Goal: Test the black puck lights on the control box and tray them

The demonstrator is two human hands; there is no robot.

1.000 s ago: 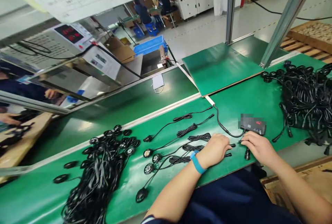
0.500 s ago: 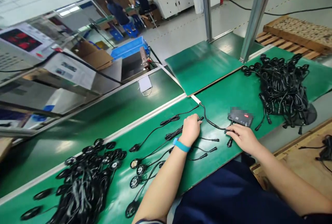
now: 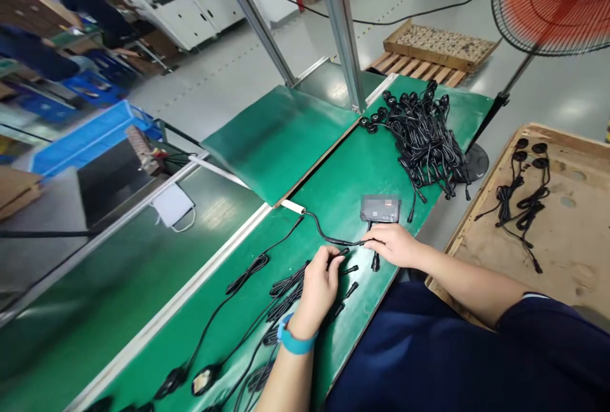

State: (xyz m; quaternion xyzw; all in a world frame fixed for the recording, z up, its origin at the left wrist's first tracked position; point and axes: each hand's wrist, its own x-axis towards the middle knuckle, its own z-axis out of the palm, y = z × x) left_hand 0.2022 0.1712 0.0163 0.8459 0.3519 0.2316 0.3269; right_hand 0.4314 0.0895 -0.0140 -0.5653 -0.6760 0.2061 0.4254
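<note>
Two hands work just in front of the black box [image 3: 380, 208]: left hand [image 3: 318, 288] pinches a cable plug [image 3: 339, 253], pointing toward right hand [image 3: 393, 244], which pinches the box lead's connector [image 3: 363, 243].

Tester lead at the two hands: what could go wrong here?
The left hand pinches one plug among several loose leads; it could take the wrong one. The right hand holds the tester lead near the bench edge, where its spare connector may slip off.
</note>
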